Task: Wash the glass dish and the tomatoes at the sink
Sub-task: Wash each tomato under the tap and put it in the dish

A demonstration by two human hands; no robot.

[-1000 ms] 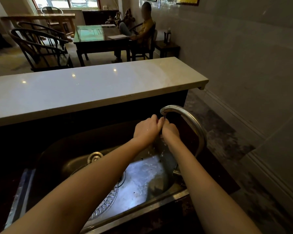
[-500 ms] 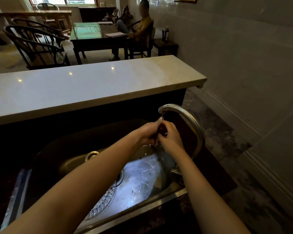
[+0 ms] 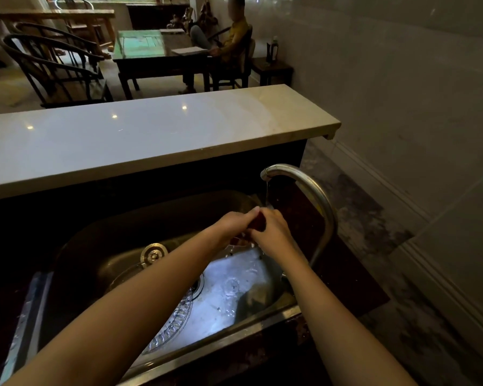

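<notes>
Over the steel sink (image 3: 101, 254), my left hand (image 3: 233, 222) and my right hand (image 3: 271, 228) close together round a dark red tomato (image 3: 257, 223). Only a sliver of the tomato shows between the fingers. A thin stream of water falls from the curved faucet (image 3: 304, 179) onto my hands. The patterned glass dish (image 3: 176, 321) lies on the sink floor below my left forearm, which hides most of it.
A round overflow fitting (image 3: 154, 253) sits on the sink's back wall. A pale stone counter (image 3: 140, 135) runs behind the sink. Beyond it stand dark chairs (image 3: 56, 68) and a table (image 3: 151, 48) where a person (image 3: 229, 37) sits. A tiled wall is on the right.
My hands have dropped from just under the faucet mouth to lower over the sink, still cupped together. The tomato between them has become visible.
</notes>
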